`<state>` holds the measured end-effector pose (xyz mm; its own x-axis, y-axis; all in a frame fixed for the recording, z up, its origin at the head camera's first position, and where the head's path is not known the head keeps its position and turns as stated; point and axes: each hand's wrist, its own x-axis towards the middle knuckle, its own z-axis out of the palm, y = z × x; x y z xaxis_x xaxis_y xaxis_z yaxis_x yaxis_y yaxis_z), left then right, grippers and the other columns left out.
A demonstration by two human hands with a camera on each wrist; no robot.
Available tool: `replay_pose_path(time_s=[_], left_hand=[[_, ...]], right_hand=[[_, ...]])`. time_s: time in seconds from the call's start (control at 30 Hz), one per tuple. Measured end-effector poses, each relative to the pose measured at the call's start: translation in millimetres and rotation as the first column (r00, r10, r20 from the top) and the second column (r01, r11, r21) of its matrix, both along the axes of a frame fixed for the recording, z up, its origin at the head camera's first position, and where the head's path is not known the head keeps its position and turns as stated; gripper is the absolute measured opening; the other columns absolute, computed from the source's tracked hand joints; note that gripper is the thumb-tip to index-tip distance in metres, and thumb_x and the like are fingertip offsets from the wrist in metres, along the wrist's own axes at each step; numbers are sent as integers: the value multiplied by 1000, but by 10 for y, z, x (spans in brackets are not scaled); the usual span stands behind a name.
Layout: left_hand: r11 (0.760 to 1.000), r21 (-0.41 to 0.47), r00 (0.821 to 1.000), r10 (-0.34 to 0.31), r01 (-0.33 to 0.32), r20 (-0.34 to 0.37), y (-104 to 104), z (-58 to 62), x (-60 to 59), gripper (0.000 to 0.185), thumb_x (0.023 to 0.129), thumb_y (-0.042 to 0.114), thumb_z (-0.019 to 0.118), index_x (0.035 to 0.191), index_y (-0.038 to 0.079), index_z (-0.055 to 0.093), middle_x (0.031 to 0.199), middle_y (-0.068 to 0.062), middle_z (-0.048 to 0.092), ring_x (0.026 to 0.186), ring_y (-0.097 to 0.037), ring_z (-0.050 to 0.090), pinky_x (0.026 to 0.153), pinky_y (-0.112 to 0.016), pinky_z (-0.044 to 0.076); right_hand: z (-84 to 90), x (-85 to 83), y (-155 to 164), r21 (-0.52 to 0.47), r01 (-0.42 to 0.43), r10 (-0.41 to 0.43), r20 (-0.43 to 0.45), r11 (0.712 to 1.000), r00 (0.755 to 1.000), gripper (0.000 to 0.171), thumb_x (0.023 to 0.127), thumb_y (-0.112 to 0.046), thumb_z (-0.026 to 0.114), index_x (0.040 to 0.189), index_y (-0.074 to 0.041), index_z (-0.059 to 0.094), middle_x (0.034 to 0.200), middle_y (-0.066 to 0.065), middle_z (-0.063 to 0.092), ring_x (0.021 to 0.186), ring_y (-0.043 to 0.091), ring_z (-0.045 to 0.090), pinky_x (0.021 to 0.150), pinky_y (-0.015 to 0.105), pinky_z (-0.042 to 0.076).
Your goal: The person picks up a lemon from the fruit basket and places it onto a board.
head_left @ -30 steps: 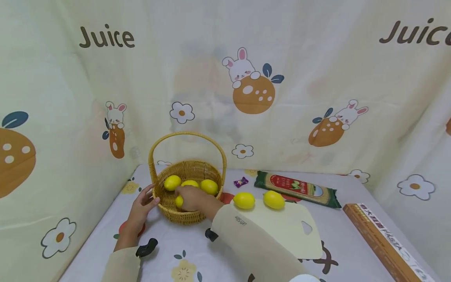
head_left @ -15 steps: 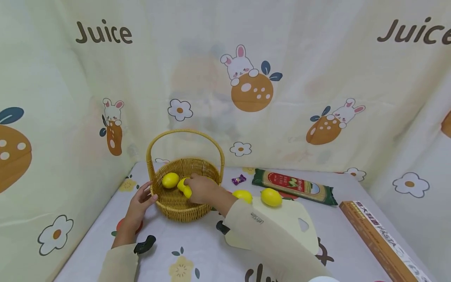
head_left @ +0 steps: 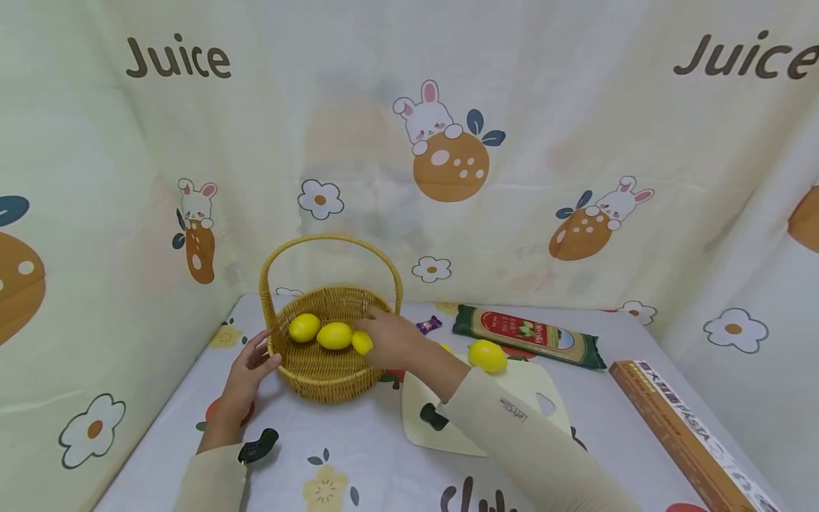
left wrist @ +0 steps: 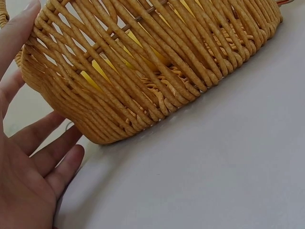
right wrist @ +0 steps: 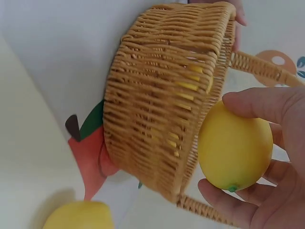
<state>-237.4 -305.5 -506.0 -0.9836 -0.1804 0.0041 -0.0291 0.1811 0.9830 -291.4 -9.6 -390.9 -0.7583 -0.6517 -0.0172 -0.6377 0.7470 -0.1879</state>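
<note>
Fingers of the right hand curl round a lemon, gripping it just above the right-hand rim of the wicker basket; the right wrist view shows the same lemon held between thumb and fingertips, close against the basket's woven edge and beside the foot of its handle. The left hand rests with straight, relaxed fingers against the basket's left outer wall, and in the left wrist view the fingers lie flat beside the weave, holding nothing. Two more lemons sit inside the basket, touching each other. Right of the basket, a pale cutting board lies on the counter, with another lemon at its far edge and one more mostly hidden behind the right hand. A pasta packet lies behind the board near the back curtain, a small wrapped sweet between packet and basket, and a long brown box runs along the counter's right edge. Open counter shows in front of the basket and between the board and the box.
</note>
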Motion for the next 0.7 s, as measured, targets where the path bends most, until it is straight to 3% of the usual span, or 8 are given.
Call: replay_pose_path(time_s=[0.07, 0.17, 0.5, 0.7], left_hand=[[1000, -5, 1000, 6, -6, -5, -35, -63, -37, 72, 94, 33, 66, 154, 25, 27, 153, -20, 30, 139, -38, 29, 111, -60, 19], [1000, -3, 1000, 7, -7, -3, -34, -51, -31, 71, 94, 32, 65, 154, 24, 27, 153, -21, 31, 139, -38, 30, 111, -60, 19], [1000, 6, 1000, 14, -14, 3, -22, -70, -58, 71, 94, 30, 66, 154, 24, 28, 153, -20, 31, 139, -38, 30, 111, -59, 19], [1000, 7, 1000, 20, -20, 5, -30, -79, -56, 71, 94, 30, 66, 154, 23, 28, 153, -20, 31, 139, -38, 30, 111, -59, 19]], right_hand=[[23, 15, 78, -16, 0, 0, -1, 1000, 1000, 59, 81, -26, 72, 138, -20, 56, 141, 5, 48, 118, 27, 53, 95, 44, 47], [46, 51, 213, -47, 15, -14, 10, 999, 1000, 58, 81, -26, 72, 137, -19, 57, 141, 6, 48, 119, 27, 52, 96, 44, 46], [-11, 34, 768, -133, 103, -100, 33, 986, 994, 54, 82, -28, 74, 133, -20, 60, 127, 3, 53, 97, 21, 55, 81, 36, 49], [-13, -30, 1057, -135, 199, -195, 44, 971, 980, 54, 81, -25, 77, 132, -22, 61, 134, 5, 50, 99, 24, 55, 80, 37, 52]])
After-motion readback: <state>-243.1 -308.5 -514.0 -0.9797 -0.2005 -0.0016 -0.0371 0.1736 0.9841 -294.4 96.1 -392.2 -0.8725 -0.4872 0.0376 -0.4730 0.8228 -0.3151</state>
